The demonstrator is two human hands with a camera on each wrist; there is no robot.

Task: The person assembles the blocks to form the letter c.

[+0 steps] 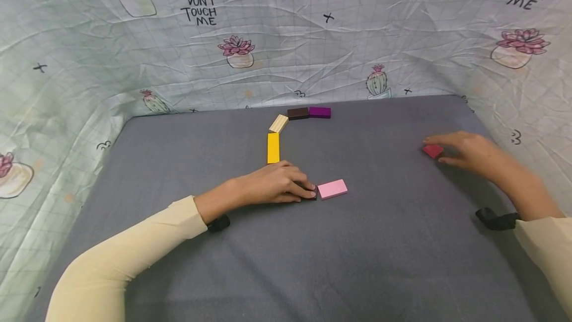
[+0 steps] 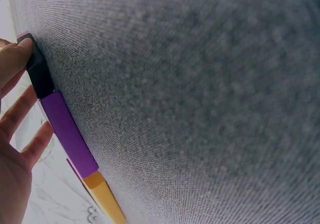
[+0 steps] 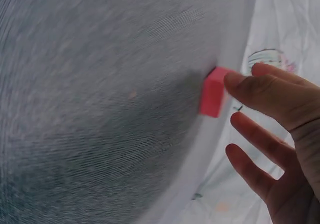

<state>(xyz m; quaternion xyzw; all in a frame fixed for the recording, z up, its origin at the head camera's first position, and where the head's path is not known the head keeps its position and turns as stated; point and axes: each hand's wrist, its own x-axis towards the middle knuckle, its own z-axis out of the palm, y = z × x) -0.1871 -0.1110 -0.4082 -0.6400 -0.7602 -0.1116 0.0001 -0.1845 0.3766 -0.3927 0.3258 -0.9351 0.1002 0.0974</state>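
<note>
In the head view my left hand (image 1: 279, 184) pinches a black block (image 1: 315, 193) lying flat at the left end of a pink block (image 1: 332, 189). The left wrist view shows my thumb on the black block (image 2: 41, 73); a purple block (image 2: 69, 134) adjoins it, and a yellow block (image 2: 106, 196) follows. That purple block is hidden under my hand in the head view. Over at the right, my right hand (image 1: 469, 152) holds a small red block (image 1: 432, 151) between thumb and forefinger. The right wrist view has the thumb against the red block (image 3: 212, 93), other fingers spread.
Beyond my left hand, a curved row runs from the yellow block (image 1: 273, 148) through a pale wood block (image 1: 279, 123) and a dark brown block (image 1: 298, 113) to another purple block (image 1: 320, 112). A grey cloth (image 1: 380, 252) covers the table; printed fabric (image 1: 286, 24) hangs around it.
</note>
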